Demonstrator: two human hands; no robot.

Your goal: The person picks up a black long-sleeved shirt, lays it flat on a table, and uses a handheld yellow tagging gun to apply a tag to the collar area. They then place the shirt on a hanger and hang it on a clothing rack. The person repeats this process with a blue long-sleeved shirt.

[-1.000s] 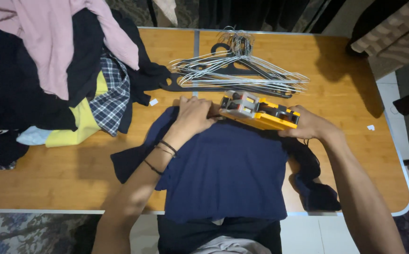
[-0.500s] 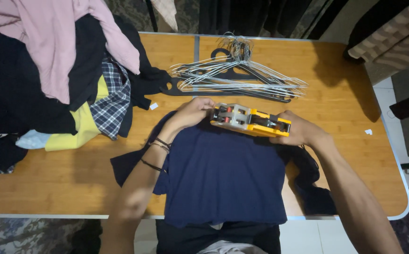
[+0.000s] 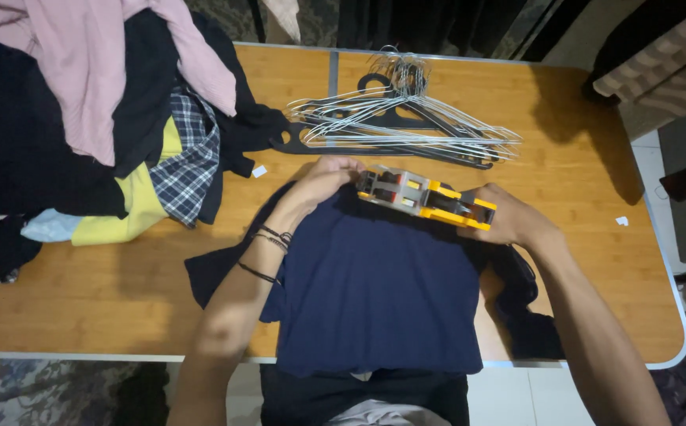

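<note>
- While the navy shirt (image 3: 374,292) lies flat on the desk (image 3: 579,142), right hand (image 3: 512,219) fingers are closed around a yellow tagging gun (image 3: 426,201) at the collar.
- Left hand (image 3: 319,180) presses the collar edge, fingers curled; grip unclear.
- Step judged: tagging; next needs a steady collar.
- Room: hangers (image 3: 406,130) just beyond, clothes pile (image 3: 83,118) left; shirt hem overhangs the near edge.

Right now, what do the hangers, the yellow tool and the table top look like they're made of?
Hangers: mostly thin bare wire with a pale metallic glint, plus some black ones, probably plastic. Yellow and grey tool: looks like moulded hard plastic, held by the right hand. Table: warm wood-grain top, possibly laminate, with a pale metal-looking rim.
</note>
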